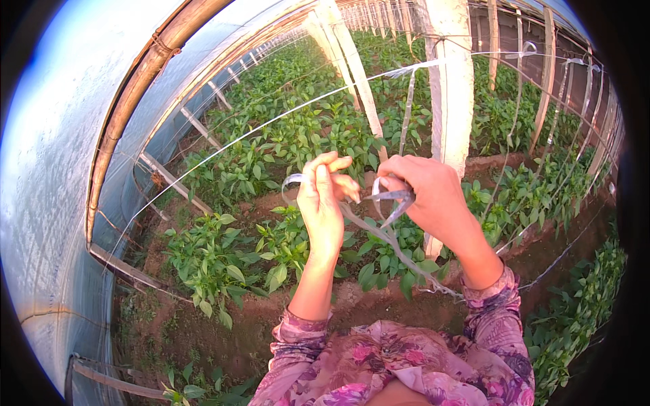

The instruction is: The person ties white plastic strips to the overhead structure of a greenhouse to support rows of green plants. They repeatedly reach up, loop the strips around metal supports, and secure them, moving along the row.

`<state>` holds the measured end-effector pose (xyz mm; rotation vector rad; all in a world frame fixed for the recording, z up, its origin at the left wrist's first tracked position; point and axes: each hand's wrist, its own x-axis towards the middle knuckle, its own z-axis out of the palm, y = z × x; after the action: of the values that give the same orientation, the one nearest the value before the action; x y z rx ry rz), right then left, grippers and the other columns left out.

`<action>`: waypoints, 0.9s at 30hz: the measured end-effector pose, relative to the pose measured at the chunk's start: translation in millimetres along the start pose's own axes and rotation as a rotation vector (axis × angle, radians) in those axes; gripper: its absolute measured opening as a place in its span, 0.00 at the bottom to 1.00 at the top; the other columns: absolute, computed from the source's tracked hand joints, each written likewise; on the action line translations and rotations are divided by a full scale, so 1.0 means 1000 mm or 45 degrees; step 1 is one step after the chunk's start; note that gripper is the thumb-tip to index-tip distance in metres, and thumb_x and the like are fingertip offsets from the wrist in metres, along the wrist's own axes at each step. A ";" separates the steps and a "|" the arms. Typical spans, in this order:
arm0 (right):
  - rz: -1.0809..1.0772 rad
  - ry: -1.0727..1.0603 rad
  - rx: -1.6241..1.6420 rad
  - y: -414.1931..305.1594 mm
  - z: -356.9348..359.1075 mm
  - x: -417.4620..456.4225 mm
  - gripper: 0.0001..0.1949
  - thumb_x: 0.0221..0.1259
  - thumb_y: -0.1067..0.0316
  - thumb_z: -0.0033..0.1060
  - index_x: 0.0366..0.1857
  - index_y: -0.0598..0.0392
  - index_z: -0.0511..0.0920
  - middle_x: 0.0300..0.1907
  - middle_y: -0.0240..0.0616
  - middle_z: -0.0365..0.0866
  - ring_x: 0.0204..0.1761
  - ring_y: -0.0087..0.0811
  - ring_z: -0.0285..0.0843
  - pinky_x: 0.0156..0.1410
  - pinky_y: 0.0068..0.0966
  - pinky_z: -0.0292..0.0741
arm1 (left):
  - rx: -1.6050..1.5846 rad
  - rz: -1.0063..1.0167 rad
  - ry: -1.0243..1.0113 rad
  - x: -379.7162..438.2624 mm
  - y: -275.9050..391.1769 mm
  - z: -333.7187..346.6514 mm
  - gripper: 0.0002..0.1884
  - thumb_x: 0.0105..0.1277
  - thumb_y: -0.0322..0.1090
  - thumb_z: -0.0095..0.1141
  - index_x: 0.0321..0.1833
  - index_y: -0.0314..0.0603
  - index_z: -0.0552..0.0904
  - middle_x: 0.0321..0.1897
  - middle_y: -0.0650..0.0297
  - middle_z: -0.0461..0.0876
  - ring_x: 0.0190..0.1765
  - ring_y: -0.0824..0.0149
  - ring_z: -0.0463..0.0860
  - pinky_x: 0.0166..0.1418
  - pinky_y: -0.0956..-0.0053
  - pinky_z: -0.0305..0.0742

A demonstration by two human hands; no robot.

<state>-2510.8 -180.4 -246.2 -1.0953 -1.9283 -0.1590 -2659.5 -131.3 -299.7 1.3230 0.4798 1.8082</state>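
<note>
A pale, flat plastic twine (373, 229) runs between my two hands. My left hand (325, 203) holds part of it with curled fingers, and a small loop sticks out on the hand's left side. My right hand (429, 195) pinches another part, where folded loops hang below the fingers. From there the twine trails down towards my right forearm, and its end is hidden. Leafy green plants that look like peppers (292, 243) grow below and beyond both hands. Close behind my right hand stands a thick whitish post (454, 106).
A taut white line (269, 124) slopes from lower left up to the post. Another strip (408, 111) hangs from it. Bamboo poles (137, 91) frame the plastic sheeting (56, 167) on the left. Strings (558, 106) hang over plant rows at right. Bare soil (228, 340) lies between rows.
</note>
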 end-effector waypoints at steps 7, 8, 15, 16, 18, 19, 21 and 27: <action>-0.083 -0.267 0.352 -0.031 0.027 0.029 0.07 0.53 0.65 0.58 0.32 0.54 0.75 0.25 0.35 0.77 0.25 0.32 0.74 0.32 0.28 0.69 | 0.047 -0.552 -0.256 -0.021 0.067 -0.040 0.10 0.68 0.35 0.50 0.47 0.40 0.77 0.20 0.71 0.74 0.15 0.84 0.61 0.15 0.89 0.52; -0.030 -0.336 0.554 -0.035 0.031 0.033 0.07 0.56 0.65 0.56 0.34 0.55 0.75 0.24 0.32 0.76 0.25 0.27 0.72 0.32 0.25 0.68 | 0.098 -0.436 -0.184 -0.017 0.071 -0.048 0.09 0.67 0.36 0.51 0.44 0.40 0.78 0.19 0.71 0.73 0.15 0.84 0.60 0.15 0.88 0.50; 0.438 -0.166 1.424 -0.025 0.108 0.080 0.11 0.67 0.66 0.44 0.46 0.55 0.76 0.34 0.32 0.78 0.28 0.19 0.69 0.38 0.16 0.70 | 0.382 0.138 0.334 0.070 0.112 -0.084 0.07 0.66 0.36 0.53 0.36 0.40 0.79 0.13 0.77 0.60 0.15 0.84 0.54 0.16 0.87 0.45; 0.409 -0.089 1.442 -0.033 0.116 0.087 0.11 0.66 0.68 0.45 0.48 0.54 0.76 0.35 0.33 0.78 0.29 0.18 0.70 0.38 0.16 0.71 | 0.597 0.187 0.236 0.084 0.109 -0.094 0.08 0.65 0.37 0.54 0.35 0.41 0.80 0.13 0.78 0.60 0.16 0.85 0.55 0.19 0.86 0.46; 0.343 0.046 1.487 -0.040 0.138 0.102 0.14 0.63 0.72 0.49 0.52 0.51 0.74 0.37 0.32 0.77 0.31 0.18 0.70 0.40 0.17 0.71 | 0.992 0.184 0.046 0.100 0.104 -0.103 0.10 0.65 0.39 0.54 0.34 0.40 0.81 0.14 0.78 0.62 0.19 0.84 0.56 0.22 0.85 0.49; 0.268 0.029 1.476 -0.040 0.146 0.108 0.16 0.62 0.74 0.50 0.54 0.50 0.73 0.39 0.32 0.75 0.32 0.17 0.70 0.40 0.16 0.71 | 1.174 0.087 -0.066 0.104 0.106 -0.106 0.10 0.65 0.40 0.54 0.34 0.40 0.82 0.14 0.78 0.63 0.19 0.84 0.56 0.23 0.85 0.49; 0.050 0.081 1.395 -0.043 0.159 0.114 0.18 0.61 0.74 0.51 0.56 0.49 0.72 0.41 0.30 0.73 0.32 0.17 0.69 0.40 0.17 0.71 | 1.146 -0.051 -0.249 0.105 0.114 -0.104 0.09 0.65 0.38 0.53 0.39 0.42 0.82 0.13 0.79 0.61 0.17 0.84 0.56 0.21 0.85 0.48; 0.072 -0.064 1.736 -0.047 0.146 0.117 0.24 0.58 0.72 0.52 0.61 0.51 0.66 0.49 0.31 0.73 0.29 0.16 0.68 0.38 0.15 0.70 | 1.041 -0.232 -0.523 0.102 0.144 -0.100 0.10 0.66 0.36 0.50 0.45 0.42 0.81 0.12 0.81 0.60 0.15 0.85 0.54 0.18 0.85 0.46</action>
<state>-2664.1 -63.2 -232.6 -0.1974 -1.4854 1.0686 -2818.6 -118.5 -173.9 2.0507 1.1319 1.1540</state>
